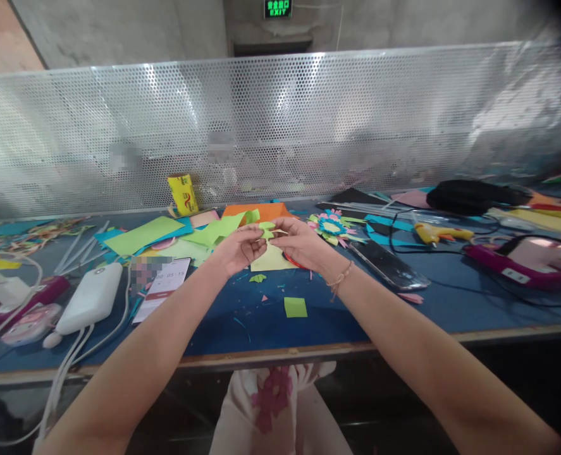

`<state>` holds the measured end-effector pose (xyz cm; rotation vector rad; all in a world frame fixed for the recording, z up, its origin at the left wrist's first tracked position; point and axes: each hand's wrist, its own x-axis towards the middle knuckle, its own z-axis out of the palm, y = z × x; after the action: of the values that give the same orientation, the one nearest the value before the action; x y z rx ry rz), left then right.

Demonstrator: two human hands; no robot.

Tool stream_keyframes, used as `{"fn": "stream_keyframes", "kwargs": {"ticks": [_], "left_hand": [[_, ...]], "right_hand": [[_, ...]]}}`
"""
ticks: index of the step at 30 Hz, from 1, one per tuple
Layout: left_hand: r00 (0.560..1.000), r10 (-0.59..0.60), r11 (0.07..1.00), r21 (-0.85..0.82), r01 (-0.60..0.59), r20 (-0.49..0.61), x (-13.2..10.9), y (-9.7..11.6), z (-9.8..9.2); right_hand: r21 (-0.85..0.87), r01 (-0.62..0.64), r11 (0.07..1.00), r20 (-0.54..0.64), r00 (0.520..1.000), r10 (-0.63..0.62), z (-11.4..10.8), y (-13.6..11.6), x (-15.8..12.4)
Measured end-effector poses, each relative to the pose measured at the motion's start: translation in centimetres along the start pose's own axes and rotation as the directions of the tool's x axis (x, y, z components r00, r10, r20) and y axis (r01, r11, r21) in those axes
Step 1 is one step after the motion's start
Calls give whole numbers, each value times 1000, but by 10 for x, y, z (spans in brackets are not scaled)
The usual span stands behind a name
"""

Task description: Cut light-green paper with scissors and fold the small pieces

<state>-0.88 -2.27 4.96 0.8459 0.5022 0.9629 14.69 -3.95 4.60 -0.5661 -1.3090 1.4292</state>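
Note:
Above the middle of the blue table [242, 319], my left hand [243, 248] pinches a small light green paper piece [266, 231]. My right hand [299, 243] closes on the same piece from the other side, its fingertips near those of my left hand. A thin pale strip shows by the right fingers. Below the hands lie a small green cut shape [258, 278] and a green paper square [295, 308]. A pale yellow sheet [274, 259] and something red lie partly under my right hand. A blue, pink and green paper flower [331, 224] lies right of it.
On the left are green sheets [142, 236], a lit phone [163, 291], a white power bank [90, 298] and cables. A yellow box [183, 194] stands behind. A dark phone [388, 265], yellow glue gun [441, 234] and purple power strip [517, 265] lie right. Perforated metal screens the back.

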Motion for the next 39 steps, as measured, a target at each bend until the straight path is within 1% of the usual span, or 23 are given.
{"fn": "stream_keyframes", "kwargs": {"ticks": [5,7,10,16,23,27,29,32,35,37,39], "left_hand": [[1000,13,999,-39,-13,11,0,-1,2],[1000,11,999,-46,-10,13,0,-2,2],[1000,2,999,-38,-2,12,-1,-2,3],[1000,13,999,-34,-12,21,-3,-1,3],[997,35,999,-32,-33,64,-4,-2,5],[997,59,997,-49,-56,57,-3,-4,5],[996,78,996,-40,-77,33,-1,-5,4],[991,129,992,7,-129,-18,1,-6,2],[967,256,961,108,-253,-15,2,-9,3],[928,374,909,201,-366,0,2,-10,4],[873,488,829,306,-468,14,1,-10,6]], "right_hand": [[-68,83,994,-83,993,-89,5,4,3],[-79,96,992,-118,987,-105,6,5,4],[-69,100,993,-134,985,-108,7,4,4],[45,50,998,-115,992,-44,3,5,3],[117,40,992,-110,994,-27,1,5,3],[150,7,989,-105,994,9,3,3,2],[159,-7,987,-109,994,25,3,2,2],[158,-18,987,-116,993,37,3,2,2],[158,-21,987,-117,992,40,2,3,3],[166,-21,986,-122,992,41,1,3,4],[186,-23,982,-122,991,46,0,3,5]]}}
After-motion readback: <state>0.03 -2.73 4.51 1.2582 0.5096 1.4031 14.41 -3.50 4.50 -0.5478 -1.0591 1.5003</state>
